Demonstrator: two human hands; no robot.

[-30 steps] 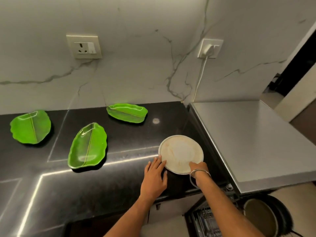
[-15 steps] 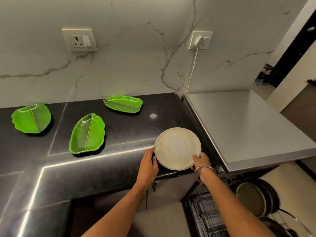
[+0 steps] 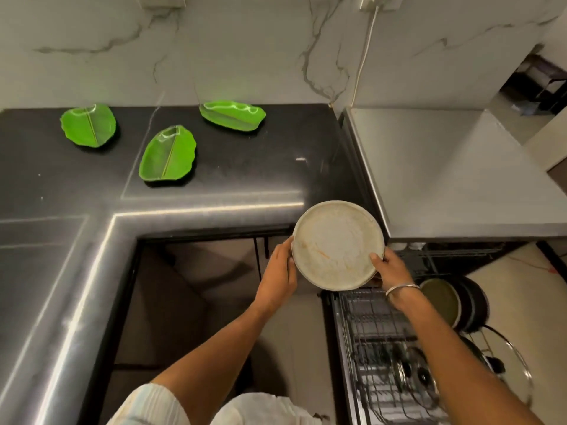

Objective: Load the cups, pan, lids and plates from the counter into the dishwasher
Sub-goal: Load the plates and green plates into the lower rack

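- Lifting done: the round white plate [image 3: 337, 245] is off the table [image 3: 214, 179] now; a second ago it lay flat at the table's front corner with both hands just reaching its rim.
- Left hand [image 3: 277, 276] grips the plate's left edge, fingers curled under it; right hand [image 3: 391, 268] grips the lower-right edge, thumb on top of the rim.
- Plate sits near level, face up, in the air in front of the table edge, just above the near-left corner of the pulled-out dishwasher rack [image 3: 377, 348].
- Meaning for the task: the pick is complete and the carry is under way. My read is the plate still has to be tipped on edge and dropped between the tines.
- Counts:
  - White plates: 1, in hand.
  - Green leaf-shaped plates left on the table: 3 — left one [image 3: 89, 125], middle one [image 3: 168, 153], back one [image 3: 232, 115].
  - Already in the rack: 1 dark pan [image 3: 457, 305] standing on edge at the right, 1 glass lid [image 3: 509, 363] nearer the camera. More lids may sit among the tines; too blurred to count.
  - Cups: pale shapes in the upper rack under the steel worktop [image 3: 445, 167], cannot count them.
- Rough progress: pan and at least one lid loaded, four plates pending.
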